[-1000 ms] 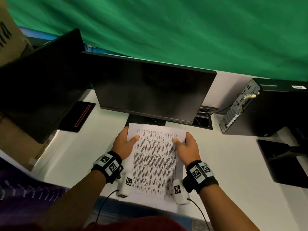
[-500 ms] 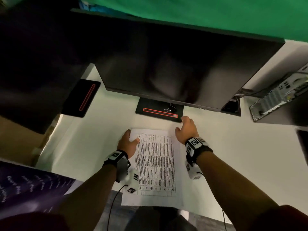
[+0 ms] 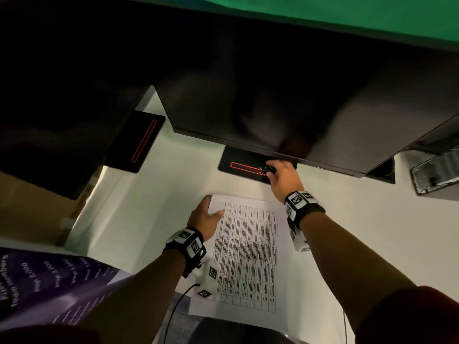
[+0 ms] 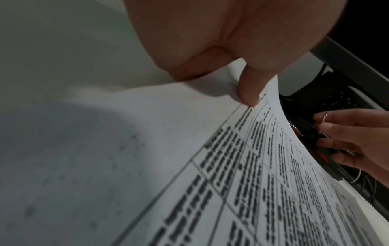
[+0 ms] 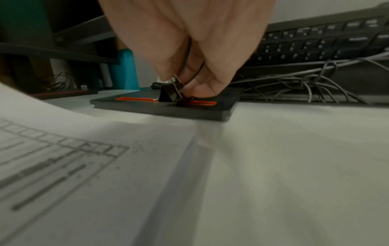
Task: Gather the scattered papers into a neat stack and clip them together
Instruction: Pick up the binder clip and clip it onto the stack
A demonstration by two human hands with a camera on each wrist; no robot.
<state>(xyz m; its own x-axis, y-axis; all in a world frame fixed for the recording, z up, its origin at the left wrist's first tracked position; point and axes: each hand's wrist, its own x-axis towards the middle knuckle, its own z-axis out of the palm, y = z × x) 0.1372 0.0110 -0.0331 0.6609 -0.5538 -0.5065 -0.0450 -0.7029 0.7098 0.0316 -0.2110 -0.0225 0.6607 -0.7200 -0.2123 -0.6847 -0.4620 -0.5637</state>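
Fingertips (image 5: 202, 86) of the right hand (image 3: 283, 177) pinch one black binder clip (image 5: 170, 94), which rests on the monitor base (image 5: 147, 106) by its orange strip. The left hand (image 3: 203, 219) grips the far left corner of the paper stack (image 3: 248, 256), thumb (image 4: 248, 89) on top, fingers beneath. One stack lies at the desk's (image 3: 372, 244) near edge; its sheet count cannot be told. Only the right wrist view shows a keyboard (image 5: 315, 45) and tangled cables (image 5: 315, 79) behind the base. Two dark monitors (image 3: 273, 95) stand before a green backdrop (image 3: 372, 16).
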